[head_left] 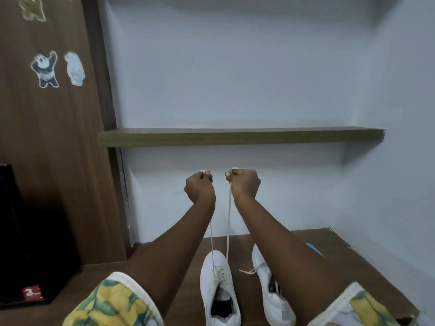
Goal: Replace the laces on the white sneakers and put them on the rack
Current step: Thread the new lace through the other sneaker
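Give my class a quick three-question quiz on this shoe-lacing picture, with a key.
1. True or false: the left hand and right hand each hold an end of the lace rising from the left sneaker.
2. Relative to the wall shelf, where do both sneakers stand? A: on it. B: on the brown wooden surface below it. C: hanging from it.
3. Missing word: the right sneaker has a lace end lying ___, held by neither hand.
Key: 1 true; 2 B; 3 loose.

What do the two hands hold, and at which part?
The left hand and the right hand each grip one end of the lace, pulled up taut from the white sneaker on the left.
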Motion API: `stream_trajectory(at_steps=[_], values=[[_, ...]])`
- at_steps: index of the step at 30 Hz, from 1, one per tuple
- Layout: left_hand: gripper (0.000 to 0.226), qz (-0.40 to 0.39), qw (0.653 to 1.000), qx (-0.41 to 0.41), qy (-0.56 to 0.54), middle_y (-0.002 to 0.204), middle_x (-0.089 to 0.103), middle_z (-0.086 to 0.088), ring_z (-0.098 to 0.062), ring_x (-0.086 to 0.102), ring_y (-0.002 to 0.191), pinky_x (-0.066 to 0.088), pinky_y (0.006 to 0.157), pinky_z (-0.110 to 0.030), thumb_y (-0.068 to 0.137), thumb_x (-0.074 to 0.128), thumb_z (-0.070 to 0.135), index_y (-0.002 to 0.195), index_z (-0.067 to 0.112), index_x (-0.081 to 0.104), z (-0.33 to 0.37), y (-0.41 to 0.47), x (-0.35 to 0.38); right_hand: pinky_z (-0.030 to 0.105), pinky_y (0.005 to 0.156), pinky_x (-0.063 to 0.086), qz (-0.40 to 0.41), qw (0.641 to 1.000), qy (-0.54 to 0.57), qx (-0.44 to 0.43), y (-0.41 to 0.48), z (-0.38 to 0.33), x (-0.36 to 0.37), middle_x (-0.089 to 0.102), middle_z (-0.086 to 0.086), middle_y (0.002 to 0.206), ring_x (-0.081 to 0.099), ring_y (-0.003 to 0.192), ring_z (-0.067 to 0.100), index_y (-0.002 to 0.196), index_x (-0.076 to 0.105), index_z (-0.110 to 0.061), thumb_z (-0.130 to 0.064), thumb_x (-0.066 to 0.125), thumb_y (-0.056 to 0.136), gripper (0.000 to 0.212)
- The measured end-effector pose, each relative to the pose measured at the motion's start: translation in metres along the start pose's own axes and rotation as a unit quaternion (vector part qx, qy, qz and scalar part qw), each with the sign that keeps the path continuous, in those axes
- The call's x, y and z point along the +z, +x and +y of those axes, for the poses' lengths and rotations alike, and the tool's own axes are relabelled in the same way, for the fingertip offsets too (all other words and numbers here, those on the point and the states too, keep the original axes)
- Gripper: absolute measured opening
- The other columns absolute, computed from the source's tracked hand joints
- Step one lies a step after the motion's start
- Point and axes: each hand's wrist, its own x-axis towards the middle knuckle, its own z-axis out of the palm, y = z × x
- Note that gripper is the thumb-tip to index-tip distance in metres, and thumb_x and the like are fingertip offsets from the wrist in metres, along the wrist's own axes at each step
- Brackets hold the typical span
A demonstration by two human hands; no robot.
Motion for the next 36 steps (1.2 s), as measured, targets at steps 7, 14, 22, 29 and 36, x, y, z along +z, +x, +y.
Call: stream_trajectory(at_steps=[7,14,22,29,36], values=[[0.015,-0.036,0.997,0.074,-0.005,0.076,0.067,-0.003,-0.016,0.065,0.077,0.044,0.068,-0.023,0.091,0.059,0.012,0.087,0.008,0.073,0.058,0.006,0.020,0.021,0.063,0.039,-0.012,0.998,0.001,-0.065,0.018,-0.055,0.002,0.073,0.008,0.096,0.065,0.086,0.021,0.095,0.076,-0.008,-0.010,0.069,0.083,0.014],[0.016,-0.061,0.990,0.124,0.004,0.074,0.066,-0.001,-0.019,0.064,0.079,0.050,0.077,-0.031,0.092,0.059,0.014,0.085,0.010,0.074,0.095,0.010,0.033,0.024,0.069,0.046,-0.046,0.990,-0.019,-0.131,0.034,-0.099,0.002,0.073,0.011,0.096,0.066,0.086,0.022,0.100,0.074,-0.005,-0.015,0.067,0.086,0.018],[0.015,-0.084,0.989,0.124,-0.019,0.069,0.066,0.002,-0.018,0.066,0.075,0.054,0.078,-0.032,0.088,0.062,0.007,0.079,0.013,0.074,0.112,0.019,0.041,0.041,0.078,0.058,-0.065,0.989,-0.019,-0.128,0.049,-0.120,0.007,0.073,0.013,0.089,0.070,0.083,0.028,0.090,0.075,-0.006,-0.016,0.077,0.078,0.016],[0.014,-0.078,0.988,0.131,-0.010,0.093,0.073,-0.008,-0.016,0.067,0.081,0.054,0.077,-0.027,0.086,0.066,0.009,0.097,0.007,0.074,0.112,0.025,0.041,0.039,0.076,0.059,-0.079,0.991,0.001,-0.106,0.050,-0.124,0.001,0.071,0.014,0.086,0.072,0.076,0.029,0.088,0.073,-0.002,-0.007,0.076,0.077,0.012],[0.014,-0.099,0.989,0.113,-0.004,0.088,0.072,-0.010,-0.021,0.067,0.079,0.057,0.078,-0.033,0.088,0.065,0.013,0.097,0.006,0.073,0.113,0.028,0.040,0.040,0.078,0.059,-0.074,0.990,-0.011,-0.117,0.058,-0.124,0.008,0.072,0.012,0.088,0.071,0.080,0.028,0.082,0.073,-0.007,-0.006,0.075,0.079,0.004]])
